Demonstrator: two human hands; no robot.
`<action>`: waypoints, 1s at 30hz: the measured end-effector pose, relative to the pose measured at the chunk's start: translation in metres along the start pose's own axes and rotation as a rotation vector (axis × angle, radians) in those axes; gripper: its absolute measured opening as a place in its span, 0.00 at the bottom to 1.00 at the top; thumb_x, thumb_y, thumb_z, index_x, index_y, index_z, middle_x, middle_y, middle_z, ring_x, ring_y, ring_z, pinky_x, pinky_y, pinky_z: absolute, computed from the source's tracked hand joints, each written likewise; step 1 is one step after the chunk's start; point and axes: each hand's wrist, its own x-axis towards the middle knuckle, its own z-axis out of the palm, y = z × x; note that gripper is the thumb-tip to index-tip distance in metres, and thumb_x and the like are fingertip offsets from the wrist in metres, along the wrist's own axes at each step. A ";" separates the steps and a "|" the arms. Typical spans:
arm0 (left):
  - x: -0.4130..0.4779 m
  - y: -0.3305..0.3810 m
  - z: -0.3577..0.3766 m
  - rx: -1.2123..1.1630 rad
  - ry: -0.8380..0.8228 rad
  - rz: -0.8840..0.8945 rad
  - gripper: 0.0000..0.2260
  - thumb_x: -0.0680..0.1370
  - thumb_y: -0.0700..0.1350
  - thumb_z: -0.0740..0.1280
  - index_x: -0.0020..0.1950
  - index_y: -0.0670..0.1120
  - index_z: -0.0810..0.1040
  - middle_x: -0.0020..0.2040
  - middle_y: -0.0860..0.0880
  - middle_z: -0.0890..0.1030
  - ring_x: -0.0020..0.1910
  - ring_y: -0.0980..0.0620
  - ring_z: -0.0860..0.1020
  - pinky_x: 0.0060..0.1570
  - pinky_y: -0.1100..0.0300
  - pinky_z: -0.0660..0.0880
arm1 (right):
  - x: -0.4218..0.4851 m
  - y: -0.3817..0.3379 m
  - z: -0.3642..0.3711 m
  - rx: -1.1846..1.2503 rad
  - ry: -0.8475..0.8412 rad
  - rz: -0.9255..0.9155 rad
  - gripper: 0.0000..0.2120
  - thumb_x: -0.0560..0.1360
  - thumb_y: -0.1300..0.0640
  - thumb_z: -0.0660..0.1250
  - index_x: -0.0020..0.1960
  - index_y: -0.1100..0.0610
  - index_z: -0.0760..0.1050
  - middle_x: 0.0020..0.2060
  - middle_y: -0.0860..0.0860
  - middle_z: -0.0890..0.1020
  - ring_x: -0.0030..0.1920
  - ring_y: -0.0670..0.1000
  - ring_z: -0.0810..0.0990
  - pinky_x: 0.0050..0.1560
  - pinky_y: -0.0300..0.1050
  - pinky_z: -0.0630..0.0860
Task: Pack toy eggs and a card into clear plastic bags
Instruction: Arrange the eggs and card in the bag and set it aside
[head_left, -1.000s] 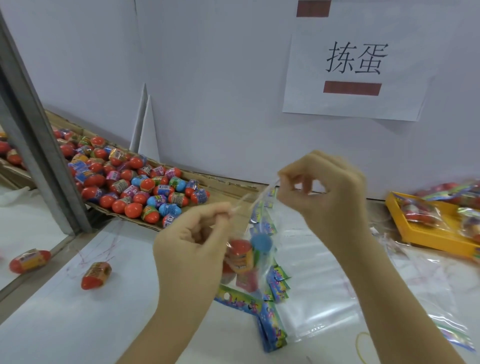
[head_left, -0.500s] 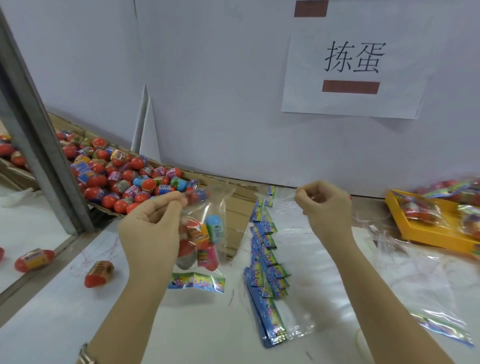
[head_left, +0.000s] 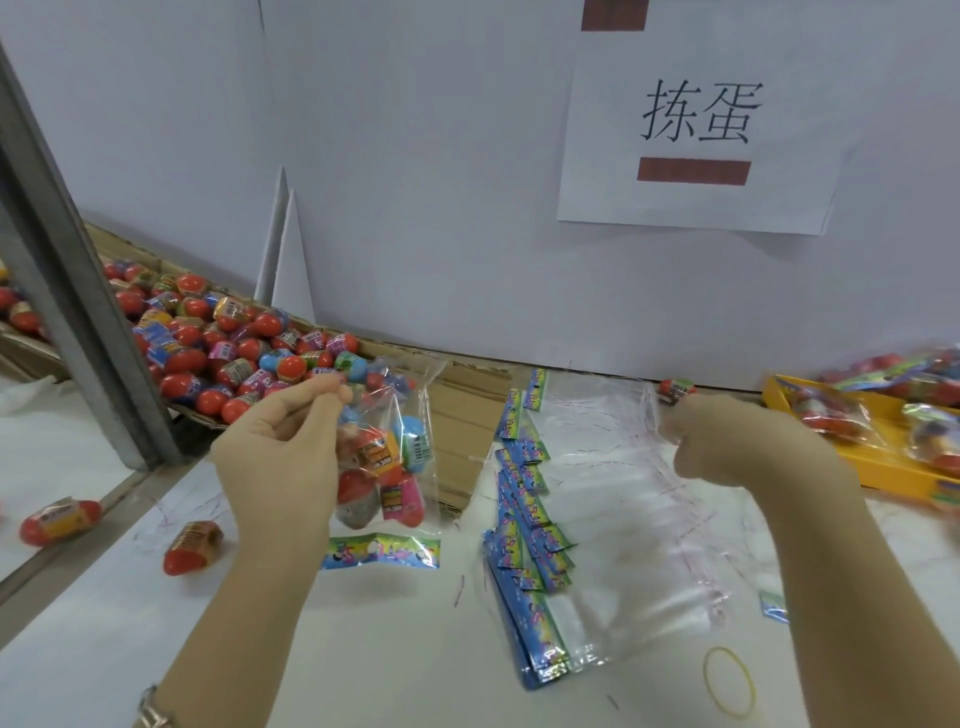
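Note:
My left hand (head_left: 283, 447) pinches the top of a clear bag (head_left: 387, 462) that hangs above the table, filled with several toy eggs in red, blue and pink. A colourful card strip (head_left: 382, 552) shows at the bag's bottom. My right hand (head_left: 737, 441) is curled over the top edge of the stack of empty clear bags (head_left: 613, 519), which have blue printed headers. Whether its fingers grip a bag is hidden. A shallow cardboard tray (head_left: 467, 410) at the back left holds many loose toy eggs (head_left: 244, 353).
Two loose eggs (head_left: 192, 545) lie on the white table at the left, past a slanted metal post (head_left: 78, 291). A yellow tray (head_left: 883, 447) with packed bags stands at the right. A yellow rubber band (head_left: 729, 680) lies near the front right. A white wall with a paper sign rises behind.
My left hand carried the filled bag to the left and holds it there. My right hand let go of that bag and dropped down to the right, onto the stack of empty bags.

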 end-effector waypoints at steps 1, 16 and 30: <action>-0.002 0.000 0.001 -0.006 -0.012 -0.004 0.11 0.76 0.39 0.69 0.44 0.56 0.83 0.39 0.56 0.85 0.33 0.59 0.81 0.37 0.61 0.80 | -0.004 0.006 -0.008 0.081 0.025 -0.034 0.08 0.76 0.61 0.62 0.42 0.50 0.70 0.41 0.49 0.77 0.38 0.47 0.75 0.36 0.39 0.70; -0.055 0.073 0.079 -0.375 -0.423 -0.014 0.02 0.69 0.44 0.76 0.40 0.49 0.84 0.36 0.50 0.85 0.25 0.59 0.76 0.27 0.66 0.75 | -0.056 -0.060 -0.011 1.888 0.240 -0.393 0.19 0.59 0.49 0.74 0.48 0.52 0.82 0.39 0.51 0.86 0.37 0.47 0.83 0.35 0.40 0.79; -0.047 0.062 0.101 -0.029 -0.989 -0.133 0.14 0.56 0.48 0.77 0.40 0.52 0.86 0.38 0.48 0.86 0.36 0.53 0.85 0.34 0.67 0.77 | -0.055 -0.025 -0.023 1.921 0.366 -0.313 0.31 0.56 0.46 0.75 0.58 0.52 0.79 0.48 0.52 0.85 0.48 0.51 0.85 0.45 0.42 0.82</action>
